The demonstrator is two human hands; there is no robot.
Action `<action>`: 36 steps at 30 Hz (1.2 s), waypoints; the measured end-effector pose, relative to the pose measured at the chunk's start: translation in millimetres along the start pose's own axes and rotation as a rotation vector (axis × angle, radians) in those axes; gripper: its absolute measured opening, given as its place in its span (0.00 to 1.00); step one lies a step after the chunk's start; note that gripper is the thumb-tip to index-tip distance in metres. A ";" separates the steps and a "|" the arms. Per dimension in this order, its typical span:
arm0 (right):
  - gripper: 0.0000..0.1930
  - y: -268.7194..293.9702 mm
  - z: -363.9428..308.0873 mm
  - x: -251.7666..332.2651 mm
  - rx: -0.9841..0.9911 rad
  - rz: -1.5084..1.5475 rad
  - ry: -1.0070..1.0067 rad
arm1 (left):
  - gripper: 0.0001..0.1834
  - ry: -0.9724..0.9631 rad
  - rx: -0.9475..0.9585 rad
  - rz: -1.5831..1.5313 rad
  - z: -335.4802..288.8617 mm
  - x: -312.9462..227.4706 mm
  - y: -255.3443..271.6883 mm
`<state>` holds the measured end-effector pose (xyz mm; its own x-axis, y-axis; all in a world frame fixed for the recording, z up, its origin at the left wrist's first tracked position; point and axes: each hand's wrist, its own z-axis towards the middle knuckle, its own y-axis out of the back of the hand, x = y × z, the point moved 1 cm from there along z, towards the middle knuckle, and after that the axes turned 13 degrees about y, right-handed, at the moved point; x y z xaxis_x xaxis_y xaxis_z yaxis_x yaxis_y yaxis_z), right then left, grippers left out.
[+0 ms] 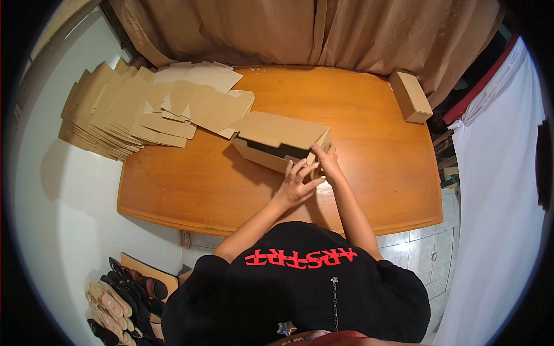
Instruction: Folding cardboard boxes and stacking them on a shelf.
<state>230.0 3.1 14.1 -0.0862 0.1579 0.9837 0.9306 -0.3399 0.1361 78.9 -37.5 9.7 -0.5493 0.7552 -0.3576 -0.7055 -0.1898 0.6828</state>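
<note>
A brown cardboard box [283, 130] lies lengthwise on the wooden table in front of me. Its top panel is tilted partly up, so a dark gap shows along the near side. At the box's right end, my right hand [327, 163] grips the end flap, with its fingers bent at the edge. My left hand [297, 185] is beside it at the near right corner. Its fingers are spread, and the fingertips touch the cardboard. Part of that corner is hidden behind both hands.
Flat cardboard blanks [121, 109] lie in an overlapping pile on the left of the wooden table [184, 184]. A closed cardboard box [411, 95] stands at the far right edge. Brown curtains [277, 32] hang behind, a white cloth [496, 190] at right. Shoes [115, 305] sit at lower left.
</note>
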 end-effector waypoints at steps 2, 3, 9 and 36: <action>0.43 2.5 7.6 -18.6 -0.023 -0.067 0.005 | 0.21 0.000 -0.047 -0.057 -9.9 -0.3 1.0; 0.43 10.8 20.2 -43.2 -0.032 -0.065 0.005 | 0.21 -0.016 -0.086 -0.053 -12.6 0.1 3.8; 0.28 43.7 42.6 -99.1 -0.094 0.607 -0.036 | 0.32 0.579 -0.314 -0.042 -20.0 51.7 28.5; 0.23 7.6 -26.8 -24.0 -0.090 -0.721 0.751 | 0.27 1.025 -0.141 -0.058 6.3 90.7 14.0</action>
<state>229.6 -28.1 -5.4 -0.8383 -0.2560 0.4813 0.5432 -0.4669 0.6978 22.0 32.4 -9.2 -0.5841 -0.1189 -0.8030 -0.7525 -0.2916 0.5905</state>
